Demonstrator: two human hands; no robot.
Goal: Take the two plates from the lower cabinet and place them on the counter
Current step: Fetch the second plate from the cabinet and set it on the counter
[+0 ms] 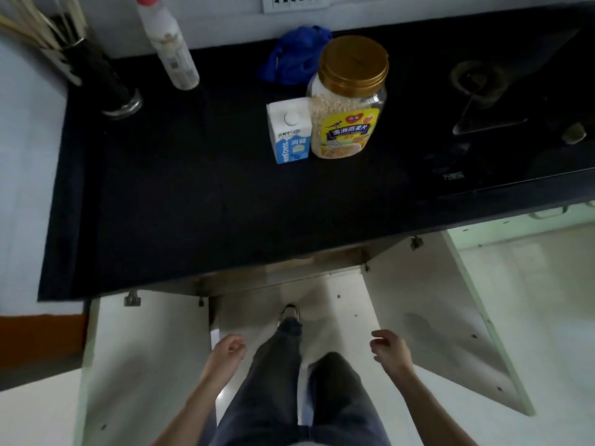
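As a person stands looking straight down at a black counter (193, 204), both doors of the lower cabinet (283, 275) beneath it hang wide open, the left door (145, 365) and the right door (434, 317) swung out to either side of legs in dark trousers (273, 381). The left hand (227, 350) and the right hand (391, 350) hover low between the doors, well apart, each with fingers loosely curled and holding nothing. The two plates cannot be seen, since the cabinet's inside is hidden under the counter's front edge. On the counter a blue and white milk carton (291, 133) stands just beside a gold-lidded jar of oats (349, 101), with a crumpled blue cloth (297, 54) behind them, a clear spray bottle (170, 43) and a dark utensil holder (99, 75) at the back left, and a gas hob (499, 101) at the right
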